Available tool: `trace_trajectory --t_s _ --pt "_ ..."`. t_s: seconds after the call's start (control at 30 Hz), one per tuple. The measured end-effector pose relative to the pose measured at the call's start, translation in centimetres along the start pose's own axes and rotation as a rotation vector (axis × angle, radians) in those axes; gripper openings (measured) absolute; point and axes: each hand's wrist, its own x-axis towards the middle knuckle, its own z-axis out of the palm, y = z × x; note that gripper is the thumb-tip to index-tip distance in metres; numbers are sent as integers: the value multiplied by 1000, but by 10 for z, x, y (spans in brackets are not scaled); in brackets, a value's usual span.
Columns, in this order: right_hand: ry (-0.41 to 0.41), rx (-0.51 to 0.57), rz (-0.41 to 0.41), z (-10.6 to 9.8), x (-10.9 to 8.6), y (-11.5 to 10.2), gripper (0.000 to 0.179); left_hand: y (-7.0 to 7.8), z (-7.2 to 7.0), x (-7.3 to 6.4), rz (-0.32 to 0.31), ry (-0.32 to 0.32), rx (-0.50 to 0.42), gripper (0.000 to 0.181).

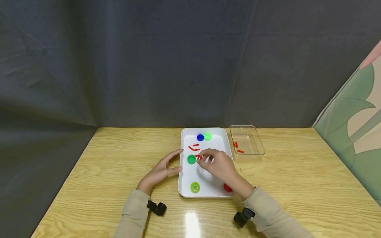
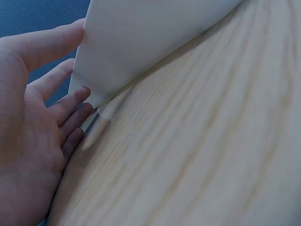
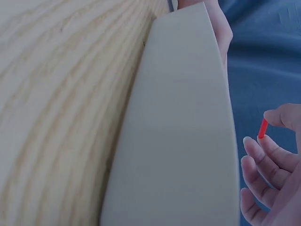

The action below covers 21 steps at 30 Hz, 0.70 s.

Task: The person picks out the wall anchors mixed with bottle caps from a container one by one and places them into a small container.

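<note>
Sleeves [image 1: 272,211] closest, one below each hand. With my right hand [image 1: 218,162] I pinch one red stick [image 3: 263,128] end to end, thumb to forefinger, so its long axis spans the gap. Green cap [image 1: 191,159] sits just left of that pinch, between my hands, right one nearer. Stick's exact angle to cap: can't tell. Left hand [image 1: 160,170] grasps nothing; fingers loosely extended, tips touching the white tray [image 1: 185,178] at its left rim.
</note>
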Motion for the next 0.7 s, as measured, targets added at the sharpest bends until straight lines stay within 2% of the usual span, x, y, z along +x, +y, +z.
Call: trace_trajectory --t_s 0.17,0.47,0.7 --pt "17 -1 -3 -6 0 5 18 0 0 0 2 -1 4 65" --pt "39 3 38 -21 -3 15 18 0 0 -1 3 -1 0 66" --pt "74 -13 18 -32 -4 24 18 0 0 0 0 9 2 66"
